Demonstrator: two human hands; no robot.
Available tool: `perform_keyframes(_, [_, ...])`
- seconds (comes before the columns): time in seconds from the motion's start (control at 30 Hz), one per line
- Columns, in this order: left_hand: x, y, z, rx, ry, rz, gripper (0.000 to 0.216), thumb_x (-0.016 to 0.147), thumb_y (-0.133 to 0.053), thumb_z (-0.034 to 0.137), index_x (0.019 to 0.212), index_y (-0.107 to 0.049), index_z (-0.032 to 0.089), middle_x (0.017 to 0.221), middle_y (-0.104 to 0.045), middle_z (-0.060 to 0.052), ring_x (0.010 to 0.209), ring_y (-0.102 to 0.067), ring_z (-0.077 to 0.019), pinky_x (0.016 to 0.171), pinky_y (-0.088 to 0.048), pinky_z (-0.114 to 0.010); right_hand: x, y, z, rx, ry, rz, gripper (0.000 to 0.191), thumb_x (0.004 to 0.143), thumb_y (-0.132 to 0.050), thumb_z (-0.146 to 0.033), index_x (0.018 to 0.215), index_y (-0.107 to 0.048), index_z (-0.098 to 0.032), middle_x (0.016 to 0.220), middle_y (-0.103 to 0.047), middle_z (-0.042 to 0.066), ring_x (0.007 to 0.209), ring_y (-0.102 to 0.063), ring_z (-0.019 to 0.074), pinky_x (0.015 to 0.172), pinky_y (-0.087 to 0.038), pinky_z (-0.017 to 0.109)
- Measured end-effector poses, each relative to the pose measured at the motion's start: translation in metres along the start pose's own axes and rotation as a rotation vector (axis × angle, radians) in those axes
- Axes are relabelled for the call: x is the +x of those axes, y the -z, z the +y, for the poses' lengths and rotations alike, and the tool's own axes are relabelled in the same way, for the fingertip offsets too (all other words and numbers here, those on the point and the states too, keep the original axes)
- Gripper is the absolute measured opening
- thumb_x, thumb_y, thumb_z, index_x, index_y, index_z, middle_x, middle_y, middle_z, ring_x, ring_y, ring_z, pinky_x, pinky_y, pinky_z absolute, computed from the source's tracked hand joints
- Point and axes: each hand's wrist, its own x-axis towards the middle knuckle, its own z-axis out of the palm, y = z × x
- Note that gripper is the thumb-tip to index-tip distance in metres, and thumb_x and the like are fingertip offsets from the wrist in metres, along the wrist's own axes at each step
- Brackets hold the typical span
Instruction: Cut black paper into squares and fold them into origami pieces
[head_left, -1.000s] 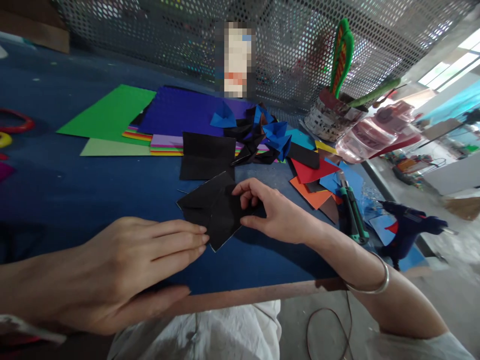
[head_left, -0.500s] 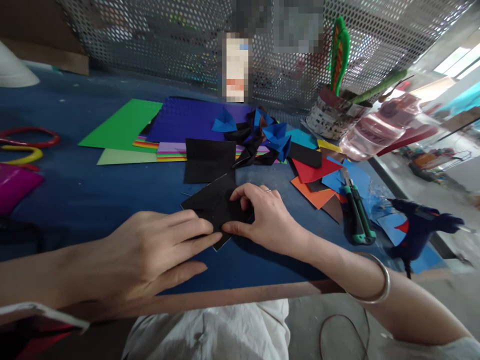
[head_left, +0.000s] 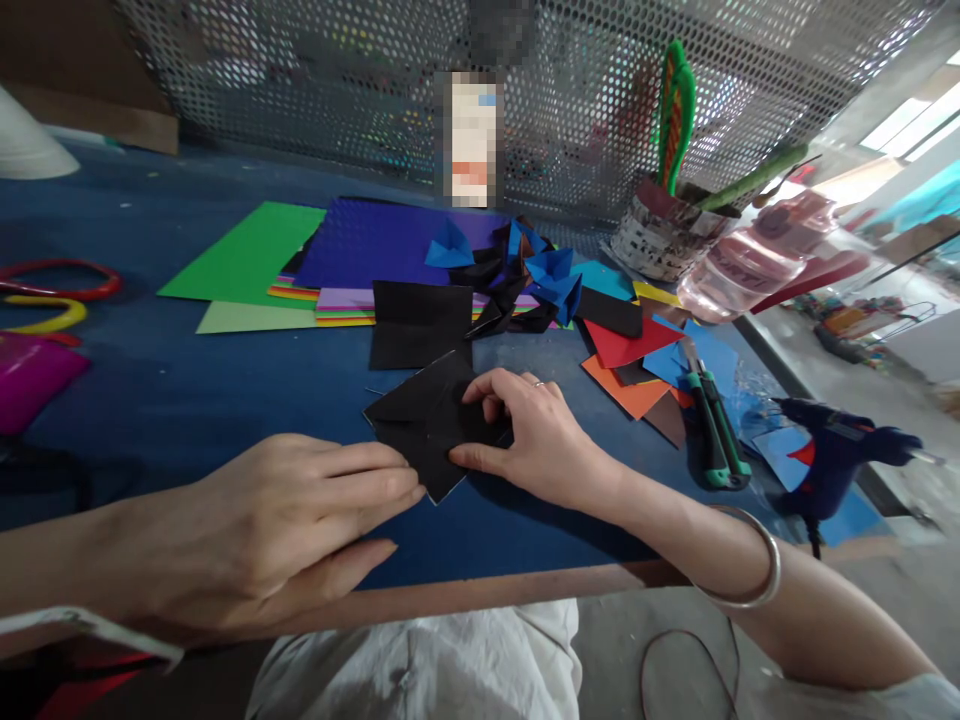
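Observation:
A folded black paper square [head_left: 427, 415] lies on the blue table [head_left: 187, 400] near its front edge. My right hand [head_left: 529, 435] pinches its right side, thumb below and fingers curled on top. My left hand [head_left: 292, 515] lies flat, its fingertips pressing the paper's lower left corner. Behind it lie another black sheet [head_left: 420, 325] and a cluster of folded blue and black paper pieces [head_left: 525, 280].
Stacked coloured sheets [head_left: 300, 260] lie at the back. Red, orange and blue scraps [head_left: 637, 360], a green utility knife [head_left: 712, 420] and a blue glue gun [head_left: 832, 455] sit to the right. A pot with green tools [head_left: 664, 235] stands by the mesh wall. Pink and red items [head_left: 37, 330] lie far left.
My right hand lowered onto the black paper and pinched it. My left hand slid forward over the paper's corner, then drew back slightly so only the fingertips press it.

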Motion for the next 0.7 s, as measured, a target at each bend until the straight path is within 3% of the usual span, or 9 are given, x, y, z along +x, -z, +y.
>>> perform_keyframes(0.3, [0.003, 0.0, -0.001, -0.033, -0.008, 0.006, 0.041, 0.113, -0.037, 0.014, 0.115, -0.078, 0.014, 0.104, -0.087, -0.007, 0.099, -0.08, -0.0164, 0.075, -0.061, -0.023, 0.001, 0.006, 0.004, 0.06, 0.014, -0.044, 0.041, 0.084, -0.089, -0.014, 0.117, -0.067, -0.023, 0.095, -0.067, -0.003, 0.095, -0.062, 0.0199, 0.088, -0.039, 0.038])
perform_keyframes(0.5, [-0.012, -0.002, -0.003, -0.006, -0.003, 0.08, 0.039, 0.109, -0.043, 0.017, 0.11, -0.082, 0.016, 0.109, -0.088, -0.006, 0.1, -0.082, -0.0148, 0.084, -0.064, -0.018, 0.002, 0.009, 0.008, 0.107, 0.056, -0.064, 0.04, 0.086, -0.082, -0.004, 0.119, -0.067, -0.021, 0.097, -0.069, -0.001, 0.095, -0.063, 0.0191, 0.088, -0.042, 0.037])
perform_keyframes(0.7, [-0.019, -0.001, -0.004, 0.019, -0.029, 0.073, 0.039, 0.104, -0.046, 0.013, 0.11, -0.084, 0.015, 0.112, -0.088, -0.007, 0.101, -0.083, -0.0151, 0.09, -0.064, -0.017, 0.0, 0.009, 0.013, 0.08, 0.089, -0.064, 0.041, 0.087, -0.073, 0.001, 0.12, -0.067, -0.022, 0.097, -0.07, 0.0, 0.096, -0.065, 0.02, 0.088, -0.044, 0.039])
